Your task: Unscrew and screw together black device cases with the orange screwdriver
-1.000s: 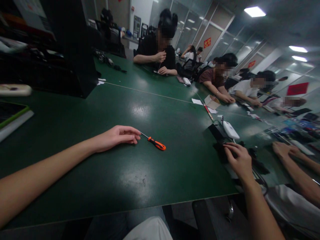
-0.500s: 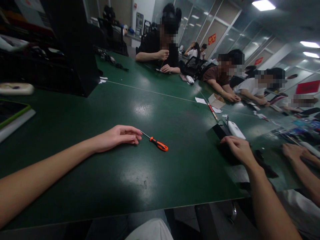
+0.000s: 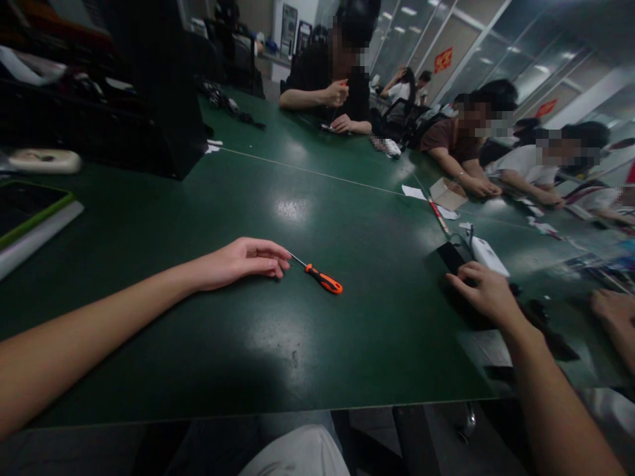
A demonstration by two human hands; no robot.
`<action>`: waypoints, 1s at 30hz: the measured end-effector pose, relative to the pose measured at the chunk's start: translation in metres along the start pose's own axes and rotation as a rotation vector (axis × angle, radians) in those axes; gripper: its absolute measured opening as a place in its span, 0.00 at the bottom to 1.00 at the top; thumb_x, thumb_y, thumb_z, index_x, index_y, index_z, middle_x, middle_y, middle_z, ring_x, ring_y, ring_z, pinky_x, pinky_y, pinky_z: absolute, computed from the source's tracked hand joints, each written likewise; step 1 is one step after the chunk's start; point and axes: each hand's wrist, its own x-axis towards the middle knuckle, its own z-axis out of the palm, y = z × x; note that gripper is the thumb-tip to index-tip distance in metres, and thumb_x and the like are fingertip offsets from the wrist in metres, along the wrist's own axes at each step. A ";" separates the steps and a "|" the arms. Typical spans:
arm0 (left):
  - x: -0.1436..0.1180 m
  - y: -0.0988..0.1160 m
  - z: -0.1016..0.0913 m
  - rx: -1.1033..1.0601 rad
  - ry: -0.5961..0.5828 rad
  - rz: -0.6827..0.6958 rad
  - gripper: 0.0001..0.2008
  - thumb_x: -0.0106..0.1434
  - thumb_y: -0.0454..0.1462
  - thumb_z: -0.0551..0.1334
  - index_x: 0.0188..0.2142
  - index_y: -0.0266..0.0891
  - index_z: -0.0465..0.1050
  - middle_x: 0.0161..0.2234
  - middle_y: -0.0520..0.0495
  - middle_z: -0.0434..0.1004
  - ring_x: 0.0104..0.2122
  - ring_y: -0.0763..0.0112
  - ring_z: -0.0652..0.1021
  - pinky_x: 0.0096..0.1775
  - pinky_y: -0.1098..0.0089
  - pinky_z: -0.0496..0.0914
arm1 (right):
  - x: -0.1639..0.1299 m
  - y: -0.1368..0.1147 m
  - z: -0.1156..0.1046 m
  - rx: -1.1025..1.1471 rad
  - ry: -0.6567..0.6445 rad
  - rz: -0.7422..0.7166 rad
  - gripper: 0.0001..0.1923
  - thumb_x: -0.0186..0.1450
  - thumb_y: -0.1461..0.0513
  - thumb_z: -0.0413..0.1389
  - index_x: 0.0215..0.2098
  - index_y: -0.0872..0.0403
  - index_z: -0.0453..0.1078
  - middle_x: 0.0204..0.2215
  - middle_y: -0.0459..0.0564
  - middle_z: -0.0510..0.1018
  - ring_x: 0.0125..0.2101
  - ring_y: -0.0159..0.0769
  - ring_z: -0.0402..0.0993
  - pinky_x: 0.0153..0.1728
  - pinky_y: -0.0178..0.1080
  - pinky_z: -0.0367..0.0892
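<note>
Orange screwdriver [image 3: 320, 277] lies flat, tip toward left hand [image 3: 238, 262].

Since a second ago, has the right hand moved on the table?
Yes. The right hand has slid away from the person along the dark object, toward the white device; its fingertips now lie beside that device.

- The left hand [image 3: 238, 261] lies palm down, its fingers stretched out loosely and close together, pointing to the right, gripping nothing.
- The left forearm is bare and runs in long from the lower left, lying low and nearly flat.
- The right hand [image 3: 489, 294] is palm down with fingers curled.
- The right forearm rises from the lower right corner.
</note>
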 end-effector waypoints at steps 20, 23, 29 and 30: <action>-0.001 0.001 0.000 0.025 -0.032 0.014 0.14 0.67 0.39 0.66 0.52 0.40 0.78 0.47 0.42 0.82 0.44 0.64 0.82 0.50 0.63 0.75 | -0.059 0.048 -0.009 0.021 -0.096 -0.105 0.29 0.63 0.45 0.57 0.59 0.47 0.72 0.62 0.57 0.72 0.59 0.53 0.72 0.62 0.51 0.65; -0.001 0.001 0.000 0.045 -0.040 0.016 0.15 0.68 0.39 0.66 0.52 0.40 0.78 0.47 0.42 0.82 0.44 0.64 0.82 0.51 0.61 0.75 | -0.070 0.059 -0.002 -0.042 -0.027 -0.089 0.30 0.64 0.45 0.56 0.60 0.49 0.72 0.61 0.59 0.73 0.59 0.55 0.72 0.62 0.52 0.66; 0.000 0.001 -0.001 0.075 -0.047 0.020 0.15 0.68 0.38 0.65 0.53 0.40 0.77 0.48 0.43 0.82 0.44 0.65 0.82 0.51 0.61 0.74 | -0.068 0.054 -0.005 -0.099 0.010 -0.098 0.28 0.68 0.44 0.49 0.52 0.52 0.76 0.54 0.60 0.78 0.54 0.55 0.75 0.59 0.55 0.69; 0.000 0.001 -0.001 0.082 -0.049 0.021 0.15 0.68 0.39 0.65 0.53 0.40 0.77 0.48 0.42 0.82 0.44 0.65 0.82 0.51 0.61 0.74 | -0.068 0.052 -0.005 -0.099 0.003 -0.099 0.28 0.68 0.44 0.49 0.52 0.53 0.76 0.54 0.61 0.77 0.54 0.54 0.75 0.59 0.55 0.69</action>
